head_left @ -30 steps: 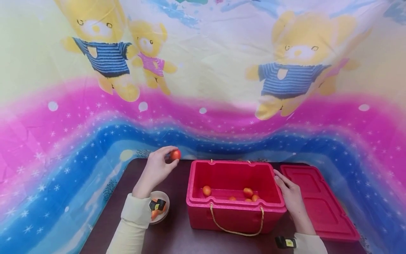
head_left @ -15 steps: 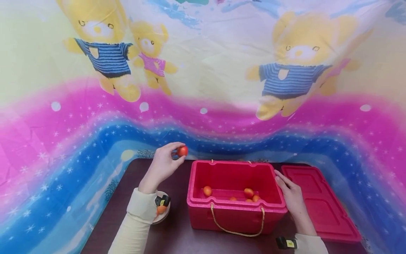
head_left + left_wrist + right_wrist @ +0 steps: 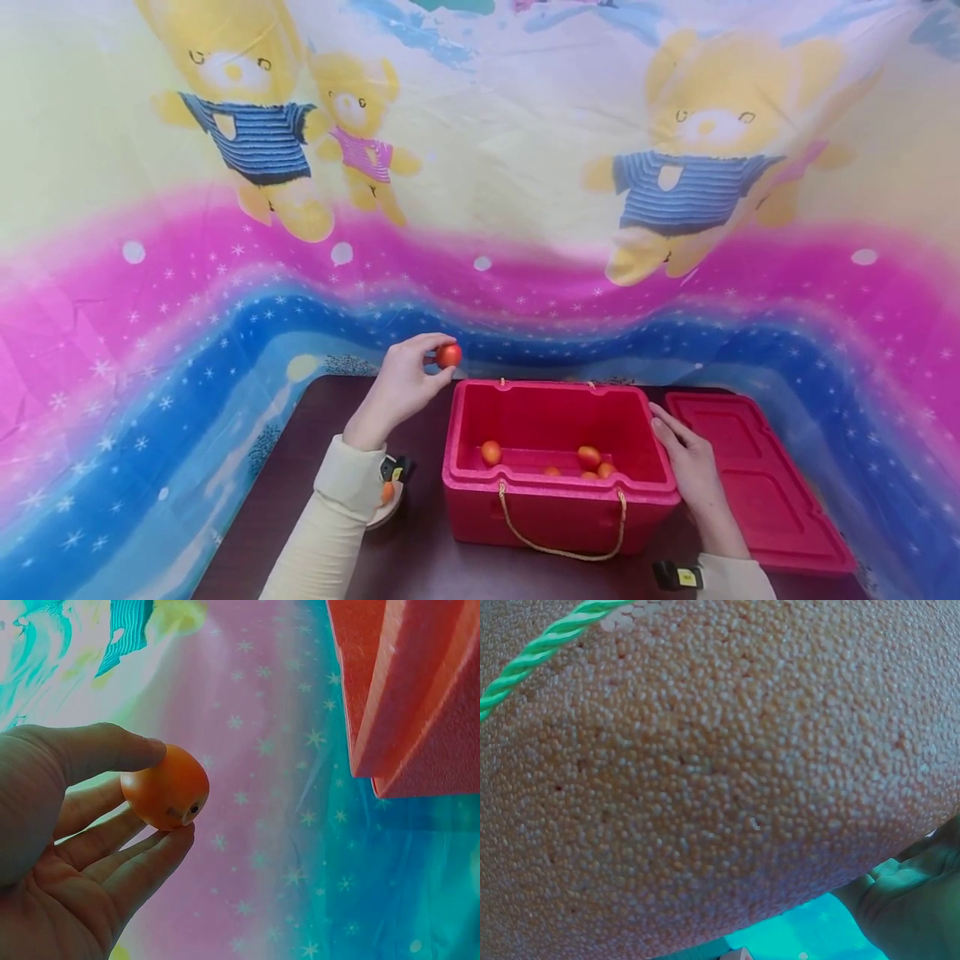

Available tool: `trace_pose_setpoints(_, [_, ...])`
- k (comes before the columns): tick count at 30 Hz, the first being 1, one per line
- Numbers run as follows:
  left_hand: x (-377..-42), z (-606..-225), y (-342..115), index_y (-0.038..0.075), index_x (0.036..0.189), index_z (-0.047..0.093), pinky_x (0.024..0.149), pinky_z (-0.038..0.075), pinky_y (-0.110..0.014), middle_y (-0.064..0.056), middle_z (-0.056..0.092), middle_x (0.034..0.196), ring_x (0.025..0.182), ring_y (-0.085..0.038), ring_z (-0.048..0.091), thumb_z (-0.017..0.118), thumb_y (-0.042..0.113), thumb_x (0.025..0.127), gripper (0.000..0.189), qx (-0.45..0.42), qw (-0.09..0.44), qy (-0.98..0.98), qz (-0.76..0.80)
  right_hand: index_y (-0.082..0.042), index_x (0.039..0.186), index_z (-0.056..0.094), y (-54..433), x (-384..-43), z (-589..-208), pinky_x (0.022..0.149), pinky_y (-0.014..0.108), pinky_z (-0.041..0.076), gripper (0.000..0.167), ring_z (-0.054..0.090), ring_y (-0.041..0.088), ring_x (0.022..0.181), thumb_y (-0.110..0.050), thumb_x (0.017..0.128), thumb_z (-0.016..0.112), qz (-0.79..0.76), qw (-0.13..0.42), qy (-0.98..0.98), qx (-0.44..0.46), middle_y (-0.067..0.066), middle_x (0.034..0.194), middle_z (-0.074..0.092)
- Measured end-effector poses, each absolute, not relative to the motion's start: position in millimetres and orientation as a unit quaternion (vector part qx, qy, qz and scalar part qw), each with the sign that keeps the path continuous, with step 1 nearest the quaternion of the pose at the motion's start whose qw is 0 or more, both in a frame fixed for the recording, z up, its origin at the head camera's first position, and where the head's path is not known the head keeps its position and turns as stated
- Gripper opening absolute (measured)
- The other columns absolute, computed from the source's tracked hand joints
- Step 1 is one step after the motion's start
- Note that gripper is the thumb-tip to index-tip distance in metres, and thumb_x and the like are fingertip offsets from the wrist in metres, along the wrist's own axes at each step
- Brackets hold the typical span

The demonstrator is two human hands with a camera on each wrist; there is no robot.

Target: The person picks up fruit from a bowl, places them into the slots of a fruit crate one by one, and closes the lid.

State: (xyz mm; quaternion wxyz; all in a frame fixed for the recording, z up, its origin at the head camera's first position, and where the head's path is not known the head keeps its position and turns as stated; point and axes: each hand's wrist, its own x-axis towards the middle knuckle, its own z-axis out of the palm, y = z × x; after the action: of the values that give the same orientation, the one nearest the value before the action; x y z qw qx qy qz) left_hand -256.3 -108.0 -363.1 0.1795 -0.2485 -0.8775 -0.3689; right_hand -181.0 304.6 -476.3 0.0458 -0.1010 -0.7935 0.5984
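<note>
My left hand [image 3: 405, 382] pinches a small orange-red tomato [image 3: 449, 356] between thumb and fingertips, above the table's back edge and just left of the red foam box [image 3: 558, 517]. In the left wrist view, the tomato [image 3: 166, 787] shows a dark stem scar, with the thumb on its upper side and the fingers below. Several more tomatoes [image 3: 491, 452] lie on the box floor. My right hand [image 3: 693, 467] rests against the box's right end, its fingers stretched along the side near the rim. Beaded foam [image 3: 720, 780] fills most of the right wrist view.
A red foam lid [image 3: 765, 483] lies flat at the right. Under my left sleeve stands a pale bowl [image 3: 392, 515] with an orange fruit [image 3: 387, 492], partly hidden. A gold rope handle [image 3: 562, 550] hangs on the box front. A bear-printed cloth [image 3: 480, 208] hangs behind the table.
My left hand has carried the tomato to the right and slightly up, closer to the box's back left corner. The right hand and the box have stayed in place.
</note>
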Motion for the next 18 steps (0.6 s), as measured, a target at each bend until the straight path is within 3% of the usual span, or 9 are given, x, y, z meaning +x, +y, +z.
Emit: trace_pose_setpoints(18, [-258.6, -357.4, -91.0, 0.004, 0.120, 0.071, 0.084, 0.060, -0.037, -0.011, 0.070, 0.120, 0.099, -0.025, 0.072, 0.083, 0.006, 0.082, 0.040, -0.270, 0.168, -0.874, -0.369, -0.025, 0.158, 0.037, 305.6, -182.5, -478.5, 0.082, 0.024, 0.058, 0.069, 0.057, -0.014, 0.096, -0.057, 0.099, 0.053, 0.598, 0.054, -0.794, -0.097, 0.018, 0.155, 0.043])
